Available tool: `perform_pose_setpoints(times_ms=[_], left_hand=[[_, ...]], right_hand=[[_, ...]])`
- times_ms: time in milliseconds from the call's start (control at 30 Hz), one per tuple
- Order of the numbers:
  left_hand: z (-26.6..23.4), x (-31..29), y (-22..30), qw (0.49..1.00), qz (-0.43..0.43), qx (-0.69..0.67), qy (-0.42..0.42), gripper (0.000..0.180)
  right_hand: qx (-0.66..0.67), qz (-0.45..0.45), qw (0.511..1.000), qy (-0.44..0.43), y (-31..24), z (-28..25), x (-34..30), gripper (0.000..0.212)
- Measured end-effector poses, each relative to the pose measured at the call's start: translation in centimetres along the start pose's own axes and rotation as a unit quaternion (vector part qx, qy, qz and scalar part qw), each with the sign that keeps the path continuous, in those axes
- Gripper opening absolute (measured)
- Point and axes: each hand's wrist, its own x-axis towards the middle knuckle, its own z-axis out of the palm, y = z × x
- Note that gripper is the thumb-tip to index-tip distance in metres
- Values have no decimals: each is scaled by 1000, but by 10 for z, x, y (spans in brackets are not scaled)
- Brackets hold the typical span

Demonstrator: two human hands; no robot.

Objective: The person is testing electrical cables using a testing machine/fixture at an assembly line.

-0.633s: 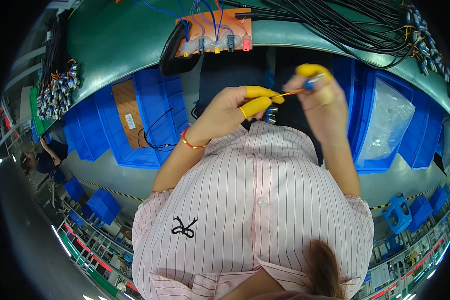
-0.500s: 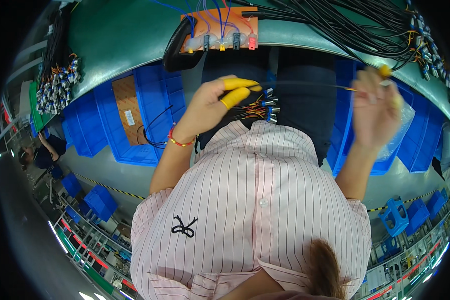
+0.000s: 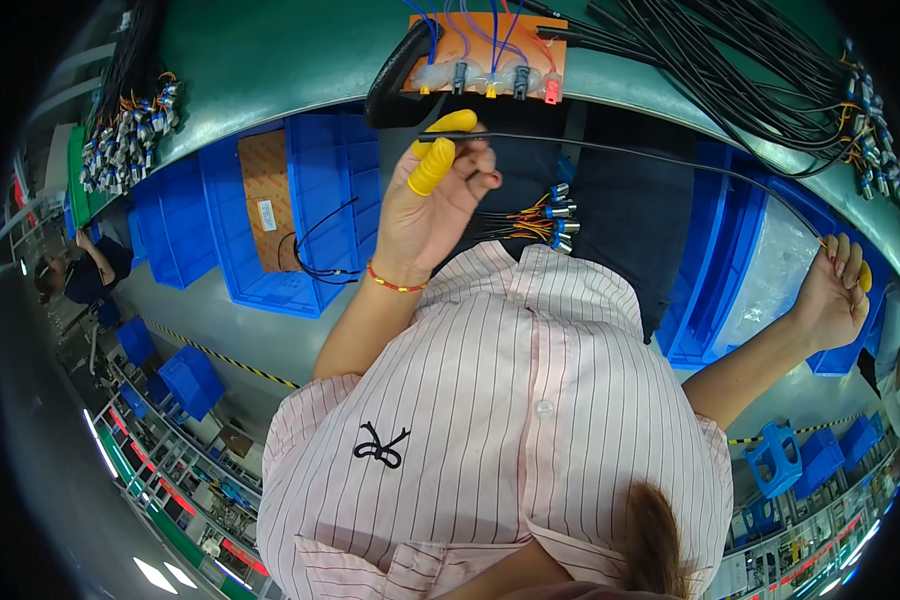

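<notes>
A single black cable [image 3: 620, 146] runs across in front of me between my hands. Its left end is pinched by my left hand [image 3: 430, 205], which wears yellow finger cots on the thumb and a finger. Far out to the right, my right hand [image 3: 828, 308] closes on the cable's other end, where a bit of orange wire shows; the tip itself is hidden by the fingers. On my lap lies a bunch of cable ends with orange wires and silver-blue connectors [image 3: 560, 218]. Just beyond the left hand, an orange board [image 3: 478, 40] with several small connectors sits at the table edge.
More black cables [image 3: 710, 60] spread over the green table [image 3: 270, 60] at right, and a bundle of connectors [image 3: 130, 140] hangs at left. Blue bins [image 3: 340, 190] stand below. A black curved piece [image 3: 395, 85] sits beside the board. Another person [image 3: 95, 270] is far left.
My right hand has moved out to the right and toward me, drawing the cable long. My left hand has turned palm up and shifted slightly right and farther away.
</notes>
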Motion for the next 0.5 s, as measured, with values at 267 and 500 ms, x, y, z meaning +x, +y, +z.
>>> perform_pose_setpoints(times_ms=[267,500], left_hand=[[13,2,-4,998,-37,-38,-40,39],[17,2,-3,993,-69,92,-15,36]], right_hand=[[-35,32,999,-18,17,1,-3,18],[-63,92,990,-90,62,40,-20,15]])
